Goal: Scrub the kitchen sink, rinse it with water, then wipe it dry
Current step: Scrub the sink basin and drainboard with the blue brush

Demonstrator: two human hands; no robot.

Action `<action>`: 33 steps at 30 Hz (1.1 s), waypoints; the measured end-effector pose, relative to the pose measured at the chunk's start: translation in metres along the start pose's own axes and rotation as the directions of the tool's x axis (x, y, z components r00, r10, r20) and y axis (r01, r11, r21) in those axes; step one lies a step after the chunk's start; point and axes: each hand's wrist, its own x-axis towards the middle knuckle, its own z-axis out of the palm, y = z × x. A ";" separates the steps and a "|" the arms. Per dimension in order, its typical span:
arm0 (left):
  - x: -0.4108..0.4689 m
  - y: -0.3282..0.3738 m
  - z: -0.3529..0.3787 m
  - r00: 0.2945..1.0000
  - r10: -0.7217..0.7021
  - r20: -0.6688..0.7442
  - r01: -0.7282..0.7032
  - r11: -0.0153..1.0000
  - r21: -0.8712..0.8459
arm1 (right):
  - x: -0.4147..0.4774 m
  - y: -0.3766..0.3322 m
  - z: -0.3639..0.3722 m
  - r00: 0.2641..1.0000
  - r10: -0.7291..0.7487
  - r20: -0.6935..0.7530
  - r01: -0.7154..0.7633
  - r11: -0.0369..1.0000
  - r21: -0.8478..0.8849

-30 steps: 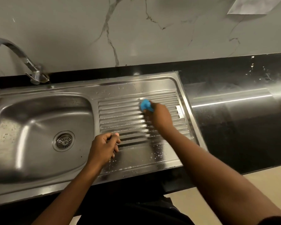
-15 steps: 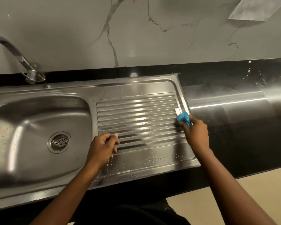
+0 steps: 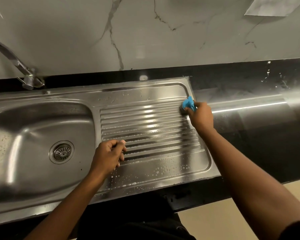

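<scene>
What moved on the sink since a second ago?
The right hand slid the blue scrubber from the middle of the drainboard to its far right corner, still gripping it. The left hand stayed curled on the drainboard.

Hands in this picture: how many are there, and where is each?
2. The left hand rests curled on the drainboard, beside the basin; the right hand grips a blue scrubber at the drainboard's far right corner.
</scene>
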 end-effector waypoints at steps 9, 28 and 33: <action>0.008 0.001 0.007 0.999 0.002 0.050 -0.003 1.000 0.013 | -0.047 0.027 -0.006 0.999 0.044 -0.012 -0.044 0.999 0.023; 0.011 -0.015 -0.022 0.999 -0.034 -0.007 0.034 0.999 -0.025 | -0.040 0.007 0.005 1.000 0.030 0.005 -0.030 0.999 0.020; 0.011 -0.014 -0.025 0.999 -0.031 -0.014 0.030 0.999 -0.030 | -0.007 -0.009 0.008 0.998 0.049 -0.025 -0.048 0.998 0.030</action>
